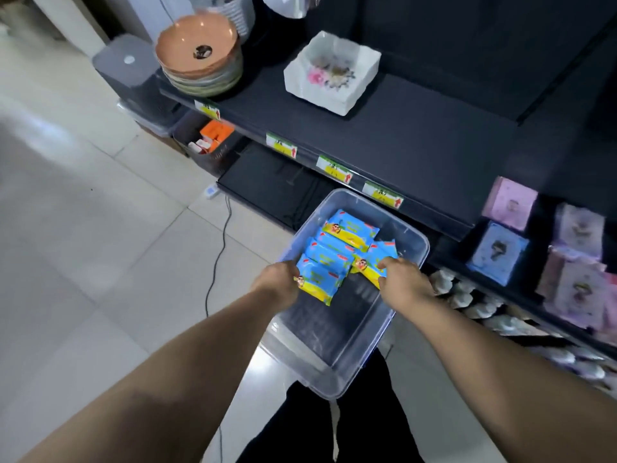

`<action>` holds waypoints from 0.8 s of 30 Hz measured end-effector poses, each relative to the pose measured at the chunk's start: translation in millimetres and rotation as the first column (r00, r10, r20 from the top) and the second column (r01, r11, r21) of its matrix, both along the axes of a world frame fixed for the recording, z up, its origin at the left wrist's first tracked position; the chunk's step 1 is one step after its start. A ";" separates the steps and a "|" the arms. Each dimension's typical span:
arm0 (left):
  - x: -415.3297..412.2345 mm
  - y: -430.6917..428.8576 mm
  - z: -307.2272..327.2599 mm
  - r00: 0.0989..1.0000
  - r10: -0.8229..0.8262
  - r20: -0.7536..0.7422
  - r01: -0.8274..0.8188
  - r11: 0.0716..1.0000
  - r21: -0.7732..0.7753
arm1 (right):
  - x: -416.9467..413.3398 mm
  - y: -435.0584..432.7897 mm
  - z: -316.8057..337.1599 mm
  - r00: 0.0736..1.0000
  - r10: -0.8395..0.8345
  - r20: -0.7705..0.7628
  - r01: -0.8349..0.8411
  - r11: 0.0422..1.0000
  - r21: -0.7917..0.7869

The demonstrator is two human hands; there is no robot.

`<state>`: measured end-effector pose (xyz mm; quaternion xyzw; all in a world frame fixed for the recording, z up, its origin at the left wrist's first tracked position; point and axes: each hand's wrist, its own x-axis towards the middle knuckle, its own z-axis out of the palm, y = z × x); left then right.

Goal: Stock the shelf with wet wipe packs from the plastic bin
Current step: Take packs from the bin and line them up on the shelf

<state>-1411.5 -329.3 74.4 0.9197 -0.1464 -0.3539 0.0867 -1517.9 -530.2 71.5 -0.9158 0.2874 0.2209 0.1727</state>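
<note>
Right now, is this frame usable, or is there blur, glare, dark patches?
Head view: the dark shelf loses detail; right-side pink boxes are blurred; soft glare on the floor tiles at left; wet wipe packs, left hand and right hand read fairly sharp.

plastic bin [334, 329]: clear plastic, smooth; I see straight through its walls
wet wipe packs [350, 228]: glossy plastic film
shelf [384, 138]: dark, matt from my view
floor tiles [100, 245]: pale, polished; I catch reflections
bowls [197, 48]: glossy, material unclear to me
</note>
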 end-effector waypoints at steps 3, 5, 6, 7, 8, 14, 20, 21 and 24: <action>2.6 -10.8 -18.9 0.997 0.069 -0.031 -0.069 0.998 0.015 | 24.0 -12.9 -26.7 0.999 0.011 -0.033 -0.008 0.998 0.062; 4.1 -20.1 -34.9 0.994 0.097 -0.055 -0.095 0.995 0.037 | 39.1 -20.3 -46.6 0.999 0.014 -0.047 -0.009 0.995 0.098; 5.5 -26.1 -43.6 0.992 0.106 -0.073 -0.103 0.994 0.040 | 46.9 -24.7 -56.1 0.999 0.010 -0.054 -0.004 0.993 0.118; 6.8 -32.5 -53.3 0.989 0.115 -0.092 -0.112 0.993 0.044 | 54.3 -29.1 -66.4 0.998 0.005 -0.061 0.003 0.991 0.137; 7.6 -38.1 -62.1 0.986 0.124 -0.109 -0.120 0.992 0.048 | 60.4 -32.4 -75.3 0.998 -0.001 -0.065 0.010 0.989 0.147; 8.1 -60.5 -106.7 0.965 0.195 -0.177 -0.186 0.980 0.064 | 86.8 -44.8 -124.1 0.995 -0.071 -0.074 0.083 0.982 0.170; 6.6 -58.0 -141.6 0.954 0.232 -0.192 -0.215 0.971 0.103 | 106.6 -48.4 -157.8 0.980 -0.178 -0.083 0.189 0.970 0.155; 6.5 -57.3 -145.0 0.953 0.235 -0.190 -0.217 0.970 0.109 | 108.1 -47.4 -162.0 0.977 -0.200 -0.073 0.210 0.964 0.162; 5.7 -55.8 -152.4 0.953 0.239 -0.185 -0.220 0.968 0.119 | 111.7 -44.8 -173.1 0.946 -0.322 -0.024 0.318 0.916 0.246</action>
